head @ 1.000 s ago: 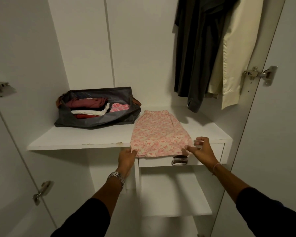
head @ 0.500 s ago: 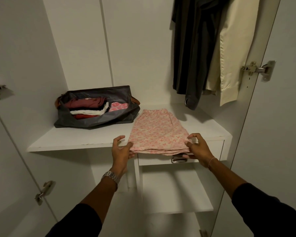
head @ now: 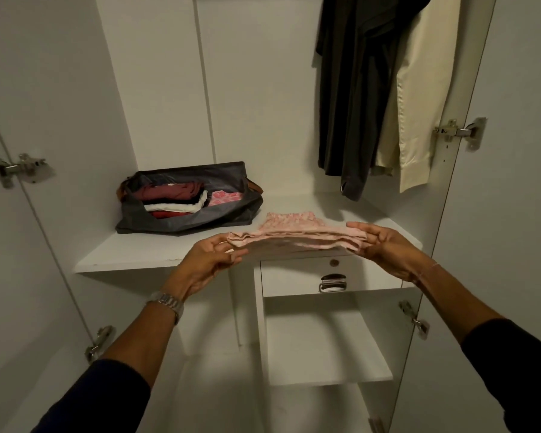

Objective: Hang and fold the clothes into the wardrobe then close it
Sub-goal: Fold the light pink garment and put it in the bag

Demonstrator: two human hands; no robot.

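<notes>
My left hand [head: 211,256] and right hand [head: 384,245] each pinch an end of the pink garment [head: 297,235], lifted over the near edge of the wardrobe shelf [head: 132,256], right of the grey bag [head: 188,225].

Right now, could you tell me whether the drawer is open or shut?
Shut: the drawer front sits flush under the shelf.
</notes>
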